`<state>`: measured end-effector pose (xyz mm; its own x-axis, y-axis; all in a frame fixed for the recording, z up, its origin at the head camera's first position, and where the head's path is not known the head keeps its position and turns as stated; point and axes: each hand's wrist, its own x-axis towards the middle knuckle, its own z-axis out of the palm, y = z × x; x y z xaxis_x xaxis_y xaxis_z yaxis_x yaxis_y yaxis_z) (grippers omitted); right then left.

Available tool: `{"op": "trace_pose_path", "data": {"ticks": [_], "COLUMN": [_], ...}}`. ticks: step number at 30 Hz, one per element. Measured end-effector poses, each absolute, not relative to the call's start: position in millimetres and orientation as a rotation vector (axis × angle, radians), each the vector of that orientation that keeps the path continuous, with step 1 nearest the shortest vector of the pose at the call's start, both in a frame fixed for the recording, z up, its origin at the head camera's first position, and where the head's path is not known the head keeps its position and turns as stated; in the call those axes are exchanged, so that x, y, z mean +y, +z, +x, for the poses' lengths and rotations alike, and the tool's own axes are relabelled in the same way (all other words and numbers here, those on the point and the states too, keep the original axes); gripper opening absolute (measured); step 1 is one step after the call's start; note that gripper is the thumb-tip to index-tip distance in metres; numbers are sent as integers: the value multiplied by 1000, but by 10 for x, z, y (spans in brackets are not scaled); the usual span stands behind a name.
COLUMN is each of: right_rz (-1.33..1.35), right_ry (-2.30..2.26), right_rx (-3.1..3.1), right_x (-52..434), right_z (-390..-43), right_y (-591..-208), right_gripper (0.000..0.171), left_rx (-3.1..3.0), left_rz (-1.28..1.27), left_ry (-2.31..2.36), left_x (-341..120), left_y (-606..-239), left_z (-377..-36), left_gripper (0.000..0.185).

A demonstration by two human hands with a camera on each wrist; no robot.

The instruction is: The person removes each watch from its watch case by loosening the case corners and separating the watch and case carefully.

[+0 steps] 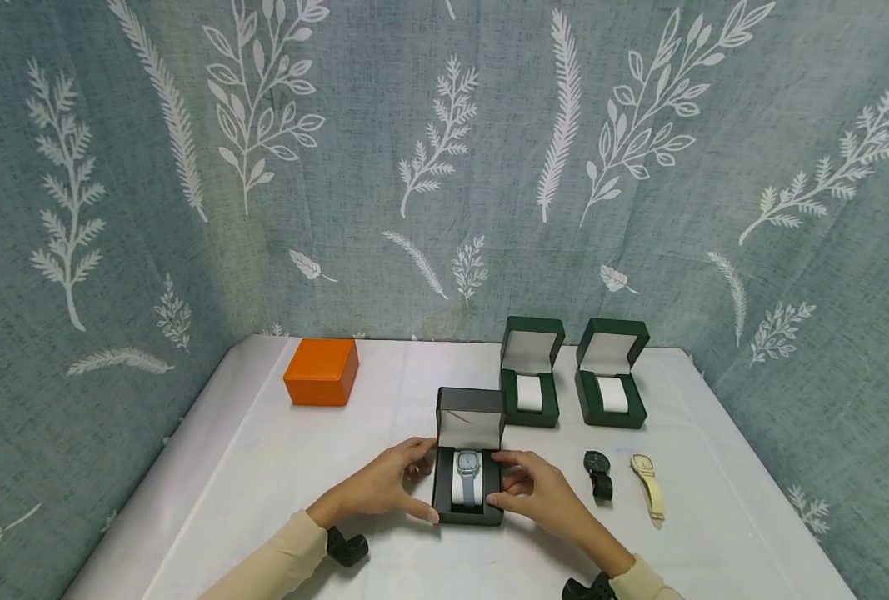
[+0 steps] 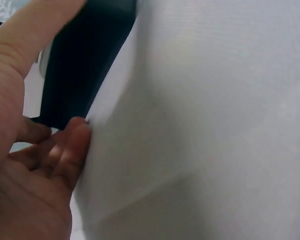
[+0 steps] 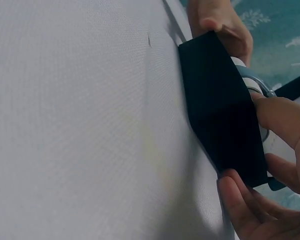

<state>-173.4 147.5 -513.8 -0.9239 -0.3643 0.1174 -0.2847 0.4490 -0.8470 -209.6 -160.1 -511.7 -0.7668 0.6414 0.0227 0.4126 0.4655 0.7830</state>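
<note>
my forearms slant inward, and my left hand (image 1: 392,479) and right hand (image 1: 537,492), about equally near, grip the black box (image 1: 470,517) by its opposite sides, thumbs toward me. it is directly between them. inside, the grey-blue watch (image 1: 469,479) has its long axis running away from me, with the dial farther; beyond this, the lid (image 1: 470,429) stands open.

Grey-green fabric backdrop (image 1: 369,125) with white leaf and fern prints hangs behind and along both sides. White cloth-covered table (image 1: 399,383) below, softly lit. Cloth seems finely ribbed; wrist views blurry.
</note>
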Motion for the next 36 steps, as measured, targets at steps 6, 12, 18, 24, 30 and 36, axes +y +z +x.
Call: {"op": "trace_pose_path", "data": {"ticks": [6, 12, 18, 24, 30, 36], "right_rz": [-553, -564, -557, -570, -554, -553], "right_ry": [-1490, -1563, -1563, -1558, -1624, -1686], "right_rx": [2601, 2552, 2534, 2522, 2453, 2414], "right_x": [1473, 1481, 1486, 1481, 1489, 1499], "right_z": [-1725, -1732, -1721, -1711, -1709, -1702], "right_y": [-5128, -5122, -5132, -5142, -5157, -5159], "right_gripper": [59, 59, 59, 61, 62, 63], "left_rx": [2546, 2674, 2638, 2625, 2624, 2635], "left_rz": [936, 1049, 1134, 1145, 1130, 1135], "left_ry": [1239, 1207, 1136, 1059, 1000, 992], "left_x": [-1625, -1563, -1450, -1375, -1348, -1318], "left_y": [-5011, -4903, -4912, -4876, -4876, -4892], "left_z": [-2109, -2147, -2159, -2142, -2153, -2173], "left_gripper": [78, 62, 67, 70, 69, 68]}}
